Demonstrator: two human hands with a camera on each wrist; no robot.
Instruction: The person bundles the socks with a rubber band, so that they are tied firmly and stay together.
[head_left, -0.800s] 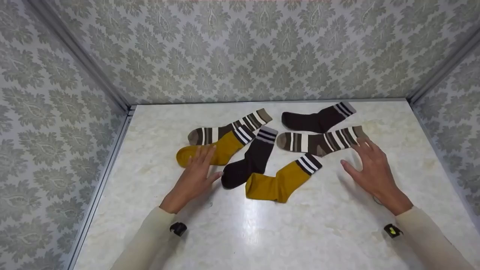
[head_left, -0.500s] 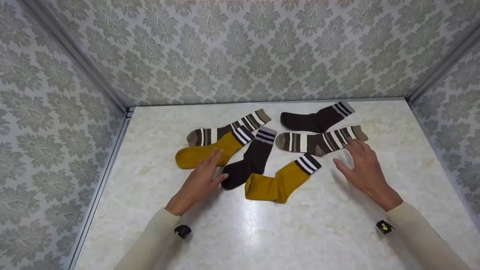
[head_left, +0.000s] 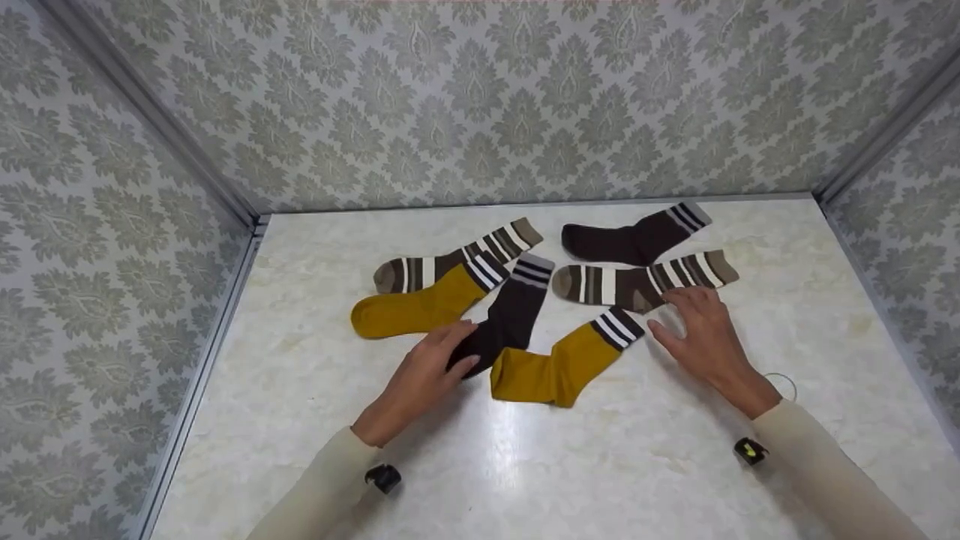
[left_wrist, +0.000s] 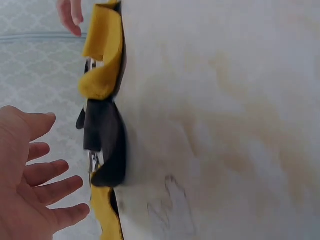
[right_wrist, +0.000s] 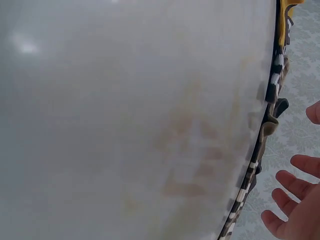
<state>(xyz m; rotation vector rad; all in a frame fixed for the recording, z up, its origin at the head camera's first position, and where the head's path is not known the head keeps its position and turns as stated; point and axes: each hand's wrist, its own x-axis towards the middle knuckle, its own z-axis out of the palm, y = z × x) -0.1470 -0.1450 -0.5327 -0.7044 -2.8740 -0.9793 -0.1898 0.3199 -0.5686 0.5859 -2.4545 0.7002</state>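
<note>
Has the dark brown sock (head_left: pixel 517 309) lying lengthwise seven-to-one on the surface (head_left: pixel 615 472), at two o'clock from the nearer left hand (head_left: pixel 421 373), gripping nothing with spread fingers (left_wrist: pixel 59 192) there or on the right hand (head_left: pixel 706 339).

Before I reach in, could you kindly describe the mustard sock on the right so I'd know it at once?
On the pale table, look between the left hand and the right hand. The mustard sock there has a dark, white-striped cuff. No other sock lies lower in the head view.
</note>
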